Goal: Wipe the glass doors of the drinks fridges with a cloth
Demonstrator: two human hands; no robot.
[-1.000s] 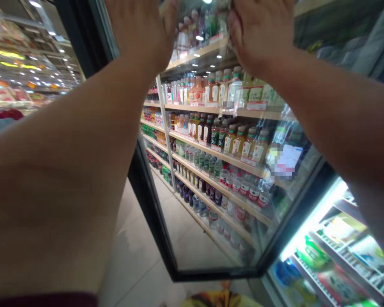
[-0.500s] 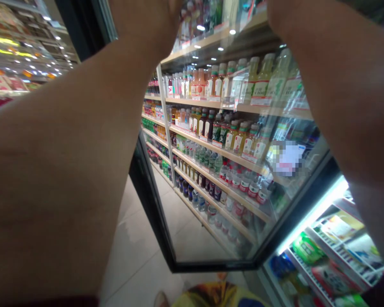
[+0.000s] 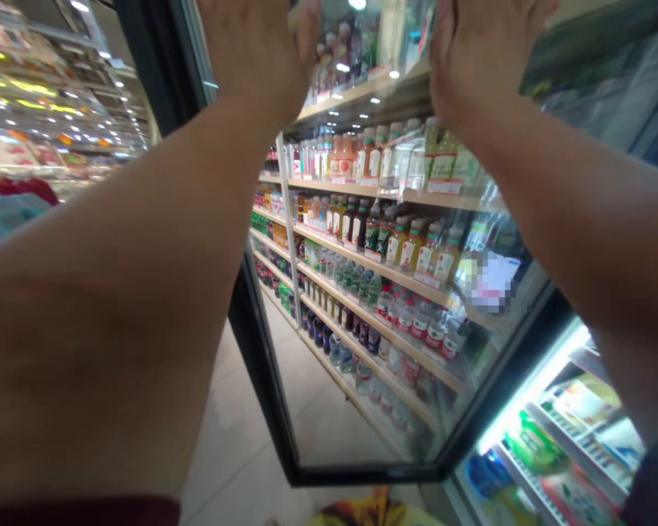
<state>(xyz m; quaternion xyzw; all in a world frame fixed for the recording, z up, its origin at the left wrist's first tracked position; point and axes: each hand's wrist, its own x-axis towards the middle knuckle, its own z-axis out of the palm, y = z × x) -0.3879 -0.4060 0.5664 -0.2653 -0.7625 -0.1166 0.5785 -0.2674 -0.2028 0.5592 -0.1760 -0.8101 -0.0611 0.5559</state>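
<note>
Both my arms reach up in front of a glass cooler door (image 3: pixel 293 409) in a black frame. My left hand (image 3: pixel 255 51) is at the top, near the door's left edge, its thumb standing apart from the palm. To the right, my right hand (image 3: pixel 482 55) is raised before the glass, with a finger spread outward. Both look open, though the top edge cuts off most fingers. I cannot tell if they touch the glass. Shelves of bottled drinks (image 3: pixel 411 241) show in or through the pane.
A lit cooler (image 3: pixel 575 438) with green, blue and red packs stands at lower right. A blurred label (image 3: pixel 493 281) is on the glass. Pale floor tiles (image 3: pixel 233 431) lie below, with yellow patterned cloth (image 3: pixel 381 508) at the bottom. Store displays (image 3: pixel 27 153) fill the left.
Both hands have come lower in view, so more of them shows. The right hand has shifted left. The door sits slightly lower in the picture.
</note>
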